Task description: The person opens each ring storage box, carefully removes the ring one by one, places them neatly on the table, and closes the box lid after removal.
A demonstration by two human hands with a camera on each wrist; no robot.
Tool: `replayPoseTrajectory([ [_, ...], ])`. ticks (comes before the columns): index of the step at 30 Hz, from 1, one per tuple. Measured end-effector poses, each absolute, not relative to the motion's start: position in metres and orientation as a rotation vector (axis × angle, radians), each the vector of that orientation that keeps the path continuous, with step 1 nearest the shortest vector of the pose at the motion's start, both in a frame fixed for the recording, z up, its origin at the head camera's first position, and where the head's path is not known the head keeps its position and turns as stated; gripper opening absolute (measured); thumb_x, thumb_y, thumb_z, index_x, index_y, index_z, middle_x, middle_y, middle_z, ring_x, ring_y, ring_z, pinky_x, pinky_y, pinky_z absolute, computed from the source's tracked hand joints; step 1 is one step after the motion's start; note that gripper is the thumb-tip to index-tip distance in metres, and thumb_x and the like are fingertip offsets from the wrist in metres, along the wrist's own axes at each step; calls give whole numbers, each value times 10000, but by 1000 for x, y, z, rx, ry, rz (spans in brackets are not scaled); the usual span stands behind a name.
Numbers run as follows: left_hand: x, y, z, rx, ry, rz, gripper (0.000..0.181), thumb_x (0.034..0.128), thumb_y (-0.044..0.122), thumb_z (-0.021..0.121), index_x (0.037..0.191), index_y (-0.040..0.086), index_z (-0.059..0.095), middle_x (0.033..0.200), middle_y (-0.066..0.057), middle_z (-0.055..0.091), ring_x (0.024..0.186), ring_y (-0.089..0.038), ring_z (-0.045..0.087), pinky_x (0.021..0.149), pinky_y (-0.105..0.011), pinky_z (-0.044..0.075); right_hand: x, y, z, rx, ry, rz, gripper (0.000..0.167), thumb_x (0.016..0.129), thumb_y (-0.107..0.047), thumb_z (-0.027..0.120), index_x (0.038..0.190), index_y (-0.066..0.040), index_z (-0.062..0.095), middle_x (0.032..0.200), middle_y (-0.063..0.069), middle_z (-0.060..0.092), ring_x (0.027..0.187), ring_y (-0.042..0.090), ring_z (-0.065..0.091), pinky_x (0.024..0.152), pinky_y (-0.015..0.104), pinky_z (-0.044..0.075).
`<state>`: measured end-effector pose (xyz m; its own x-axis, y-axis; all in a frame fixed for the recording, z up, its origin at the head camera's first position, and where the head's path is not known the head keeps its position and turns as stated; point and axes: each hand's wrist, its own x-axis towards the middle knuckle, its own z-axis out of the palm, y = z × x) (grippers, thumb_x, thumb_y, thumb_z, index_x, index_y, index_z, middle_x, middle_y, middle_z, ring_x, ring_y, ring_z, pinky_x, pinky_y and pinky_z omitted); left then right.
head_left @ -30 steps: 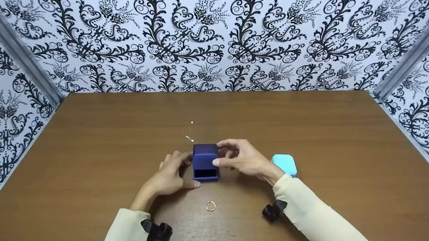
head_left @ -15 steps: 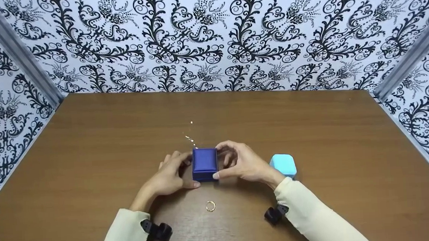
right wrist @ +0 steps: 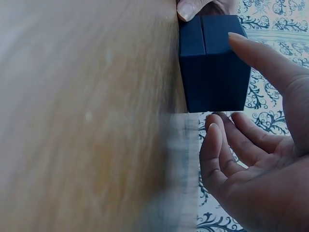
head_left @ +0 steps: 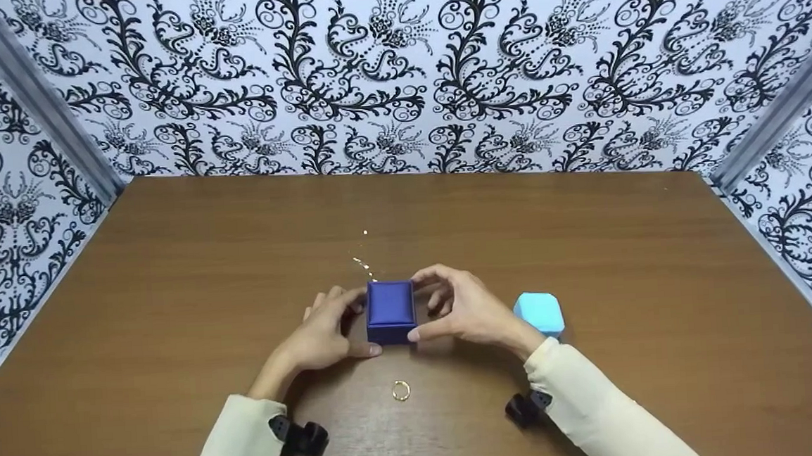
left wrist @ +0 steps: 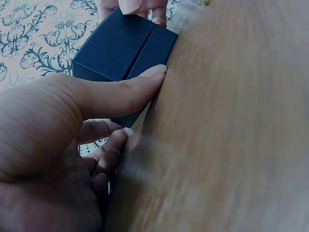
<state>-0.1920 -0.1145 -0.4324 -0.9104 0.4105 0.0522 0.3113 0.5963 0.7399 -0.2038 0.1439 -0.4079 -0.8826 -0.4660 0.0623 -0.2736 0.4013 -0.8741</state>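
Note:
A dark blue jewellery box point(head_left: 390, 305) stands on the table with its lid down; a thin seam runs between lid and base in the wrist views. My left hand point(head_left: 324, 335) grips the base from the left, its thumb point(left wrist: 140, 84) on the front face. From the right, my right hand point(head_left: 471, 312) holds the lid, with the thumb point(right wrist: 256, 53) at the front and the fingers towards the back. A gold ring point(head_left: 409, 391) lies on the table in front of the box. Whatever is inside the box is hidden.
A light blue box point(head_left: 539, 311) stands right of the blue one, near my right wrist. Behind the blue box lies a thin, shiny chain point(head_left: 365, 266). Patterned walls point(head_left: 397, 80) bound the wooden table point(head_left: 237, 231) at the back and sides.
One second ago the lid was raised and the dark inside showed. My right hand has brought it down, its thumb moving lower along the front. The left hand has stayed in place.

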Motion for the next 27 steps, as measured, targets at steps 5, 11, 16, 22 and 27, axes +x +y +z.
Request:
replayPoseTrajectory([
  [5,-192,-114,-432,599,2696,1222,849,686,235,928,1410,6,548,1061,-27,550,1020,-254,419,915,-467,279,-202,152,-402,-671,2473,-1511,682,692,-197,937,1268,-23,615,1187,120,694,908,278,633,787,385,522],
  [11,-191,-114,-433,572,2692,1230,857,675,232,932,1408,8,549,1067,-16,551,1029,-248,419,932,-470,282,-196,168,-393,-672,2509,-1553,660,717,-186,928,1278,-24,621,1218,156,674,933,332,631,793,345,527],
  [16,-191,-114,-433,571,2693,1230,864,671,229,931,1409,-1,546,1068,-20,555,1029,-246,422,938,-474,285,-190,189,-385,-659,2571,-1566,660,716,-204,932,1284,-51,634,1224,114,676,963,382,625,806,328,529],
  [22,-191,-114,-433,576,2700,1228,860,671,232,931,1401,-9,548,1070,-24,557,1031,-251,422,930,-471,284,-184,223,-383,-624,2625,-1623,641,714,-128,928,1277,-30,638,1205,37,691,968,371,607,809,302,516],
  [27,-192,-114,-434,589,2695,1225,847,685,240,925,1393,-23,542,1091,-26,554,1049,-255,418,930,-457,270,-179,250,-384,-561,2651,-1678,634,705,-65,918,1271,-16,638,1196,48,693,954,290,612,808,279,501],
])
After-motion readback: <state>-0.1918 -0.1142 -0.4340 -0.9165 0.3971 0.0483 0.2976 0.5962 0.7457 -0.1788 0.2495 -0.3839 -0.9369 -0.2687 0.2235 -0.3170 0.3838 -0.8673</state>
